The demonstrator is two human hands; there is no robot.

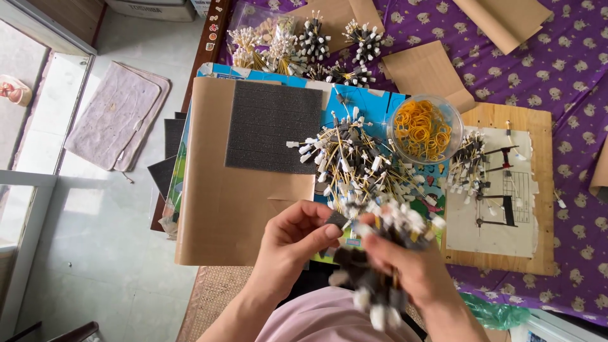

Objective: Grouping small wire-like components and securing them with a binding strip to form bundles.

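My right hand (pixel 415 266) grips a bundle of short yellow wires with white and black end caps (pixel 380 288), blurred by motion. My left hand (pixel 297 237) pinches a small dark foam piece (pixel 335 220) between thumb and forefinger, right beside the bundle. Just beyond both hands lies a loose pile of the same wires (pixel 354 164) on a blue board. A dark grey foam sheet cut into small squares (pixel 273 126) rests on brown cardboard (pixel 221 209) to the left of the pile.
A clear bowl of yellow and orange rubber bands (pixel 424 130) stands right of the pile. A wooden board (pixel 500 190) with a paper diagram and a few wires lies further right. Finished wire bundles (pixel 304 44) sit at the back on purple cloth. Tiled floor with a mat (pixel 117 114) lies left.
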